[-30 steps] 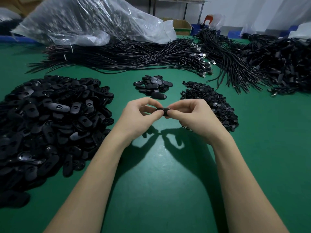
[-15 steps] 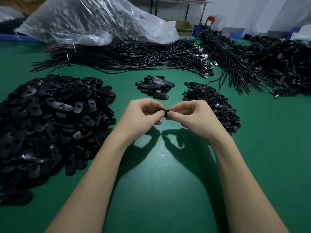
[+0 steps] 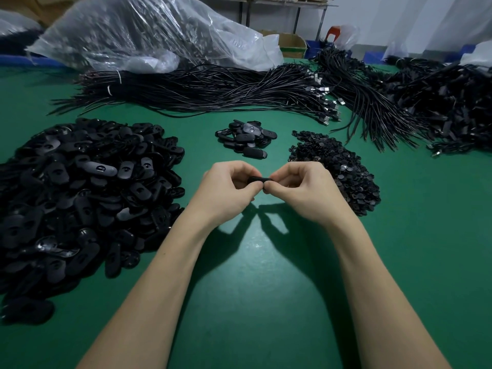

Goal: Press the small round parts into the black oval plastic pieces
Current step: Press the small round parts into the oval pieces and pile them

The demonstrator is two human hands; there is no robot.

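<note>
A big heap of black oval pieces [image 3: 80, 193] covers the left side of the green bench [image 3: 266, 302], reaching its left edge. Behind it, toward the far edge, a clear plastic bag [image 3: 149, 35] lies against a long bundle of black cables [image 3: 202, 91].

In the middle of the bench, the left hand [image 3: 226, 193] and the right hand [image 3: 306, 195] meet above the surface, thumbs toward each other. The fingers of both hands are curled and pinch one black oval piece [image 3: 259, 179] between them, each hand taking one end. Whether a round part sits in it cannot be told, since the fingers cover most of it.

Just beyond the hands lies a small pile of oval pieces [image 3: 246, 137]. To its right, just beside the right hand, is a heap of small round parts [image 3: 338, 166]. More black cables [image 3: 439, 107] are stacked toward the far right corner of the bench.
</note>
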